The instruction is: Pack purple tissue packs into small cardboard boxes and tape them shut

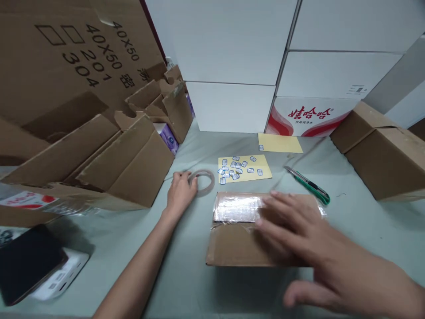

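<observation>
- Two hands are in my view, and the flat cardboard parcel (232, 248) lies on the table right in front of me, below the yellow sheets.
- A band of clear packing tape (235, 208) runs across the far part of the parcel's top, with a creased edge showing.
- My right hand (308, 239) is spread open over the parcel's right half, fingers apart, with the fingertips on or just above the cardboard. It has hold of nothing.
- My left hand (181, 192) is curled partly closed on a roll of clear tape (206, 182), just left of the parcel's far corner.
- A green box cutter (307, 185) lies just beyond the parcel's far right corner, its blade end pointing left.
- A yellow sheet (244, 169) carrying small blue-and-white stickers (237, 166) lies beyond the parcel, beside the roll; a bare yellow sheet (280, 142) lies further back.
- Opened cardboard boxes (133, 164) are stacked on the left, and another carton (378, 150) sits on the right.
- White cartons (232, 44) are stacked at the back, one printed in red (308, 116).
- A black phone (28, 261) rests on a white power bank (63, 279) at the near left.
</observation>
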{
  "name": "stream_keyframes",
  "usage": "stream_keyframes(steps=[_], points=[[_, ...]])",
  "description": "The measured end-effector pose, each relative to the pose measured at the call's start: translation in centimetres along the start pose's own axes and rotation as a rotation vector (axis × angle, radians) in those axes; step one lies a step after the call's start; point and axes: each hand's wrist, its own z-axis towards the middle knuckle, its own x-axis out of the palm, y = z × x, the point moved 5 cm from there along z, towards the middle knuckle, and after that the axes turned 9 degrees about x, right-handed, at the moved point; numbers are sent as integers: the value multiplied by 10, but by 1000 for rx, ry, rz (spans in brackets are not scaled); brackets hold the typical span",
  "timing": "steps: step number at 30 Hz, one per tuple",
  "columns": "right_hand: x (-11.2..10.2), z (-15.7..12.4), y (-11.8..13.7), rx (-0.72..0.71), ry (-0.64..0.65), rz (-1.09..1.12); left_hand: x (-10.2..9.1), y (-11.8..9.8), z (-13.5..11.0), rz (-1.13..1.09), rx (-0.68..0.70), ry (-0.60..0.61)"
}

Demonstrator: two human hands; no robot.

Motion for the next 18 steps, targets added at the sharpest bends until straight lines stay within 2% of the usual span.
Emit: stream_keyframes(steps=[3, 6, 8, 9, 11, 12, 13, 16, 18], points=[[17, 8, 20, -50, 87, -88, -12, -24, -9, -75, 145, -69], [12, 5, 13, -60, 111, -5, -35, -57, -33, -181, 299, -110], [-5, 4, -7, -23, 36, 149, -54, -83, -58, -253, 417, -104], [-13, 6, -24, 44, -45, 226, -63, -99, -73, -309, 551, -66], [-19, 17, -72, 270, -233, 327, -74, -128, -103, -318, 799, 70], [-14, 25, -99, 416, -293, 320, -76, -138, -116, -297, 885, 140], [-1, 36, -123, 517, -271, 316, -75, -145, -127, -260, 950, 197], [50, 74, -175, 580, -145, 275, -57, -154, -143, -68, 1050, 336], [82, 92, -194, 584, -90, 223, -42, -152, -146, 71, 1088, 400]])
